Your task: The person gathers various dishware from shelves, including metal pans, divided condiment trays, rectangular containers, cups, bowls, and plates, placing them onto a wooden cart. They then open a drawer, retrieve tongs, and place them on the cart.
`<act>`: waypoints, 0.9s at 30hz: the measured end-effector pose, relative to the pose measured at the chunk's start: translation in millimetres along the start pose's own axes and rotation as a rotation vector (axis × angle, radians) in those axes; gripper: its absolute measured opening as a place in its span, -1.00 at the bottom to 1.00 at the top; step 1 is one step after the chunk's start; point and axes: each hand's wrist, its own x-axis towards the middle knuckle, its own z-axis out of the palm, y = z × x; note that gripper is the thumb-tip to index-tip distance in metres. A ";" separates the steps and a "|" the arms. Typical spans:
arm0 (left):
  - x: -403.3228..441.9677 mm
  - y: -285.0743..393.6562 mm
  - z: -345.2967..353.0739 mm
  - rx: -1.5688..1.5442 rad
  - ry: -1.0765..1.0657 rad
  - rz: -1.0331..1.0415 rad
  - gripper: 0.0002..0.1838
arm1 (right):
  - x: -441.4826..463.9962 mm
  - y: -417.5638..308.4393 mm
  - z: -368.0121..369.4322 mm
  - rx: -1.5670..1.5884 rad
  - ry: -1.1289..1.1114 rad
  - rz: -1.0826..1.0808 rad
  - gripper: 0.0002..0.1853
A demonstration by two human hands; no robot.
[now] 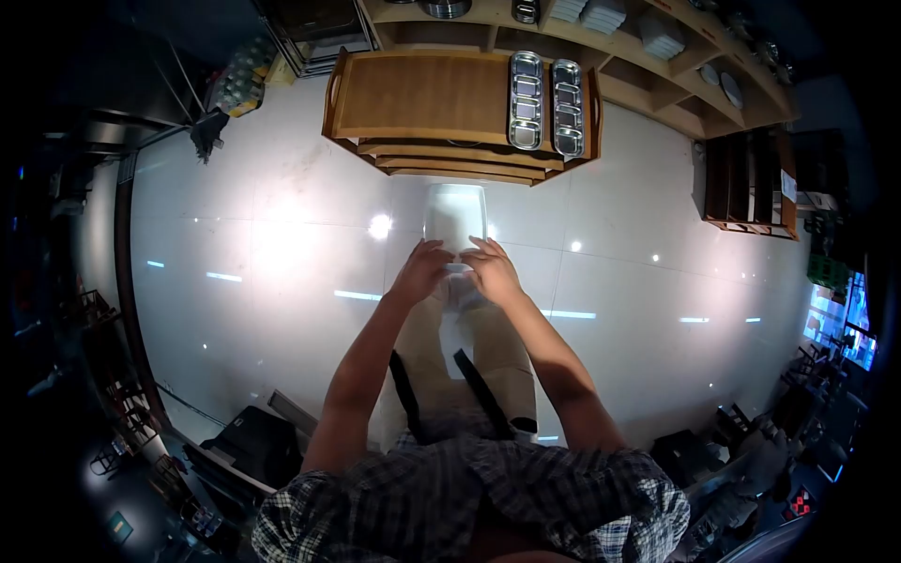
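In the head view, a white rectangular tray (455,208) with rounded corners extends in front of me, over the pale floor. My left hand (422,270) is closed on its near left corner. At the near right corner my right hand (492,269) grips it too, the fingers of both hands almost meeting at the near edge. Just past the tray's far end stands a wooden trolley (422,94). Two metal compartment trays, a left one (526,101) and a right one (568,108), lie side by side on the trolley's right part.
Behind the trolley runs a wooden shelf unit (619,70) with stacks of white dishes (603,16) and metal ware. A dark wooden rack (751,183) stands at the right. Glossy floor tiles (272,206) reflect ceiling lights. Dark furniture (253,446) is behind me on the left.
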 end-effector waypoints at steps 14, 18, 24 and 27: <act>88.3 -211.8 189.4 0.155 0.066 0.224 -0.73 | 42.0 204.0 192.4 0.018 0.167 -0.011 -0.75; 132.9 -241.9 208.3 0.201 -0.159 0.232 -0.78 | 47.9 256.8 245.7 0.046 0.248 0.035 -0.71; 150.3 -238.2 216.5 0.210 -0.056 0.515 -0.71 | 37.0 276.8 252.1 0.054 0.439 0.024 -0.76; 144.5 -213.8 206.7 0.055 0.306 0.607 -0.67 | 19.6 259.0 221.6 0.052 0.491 0.041 -0.79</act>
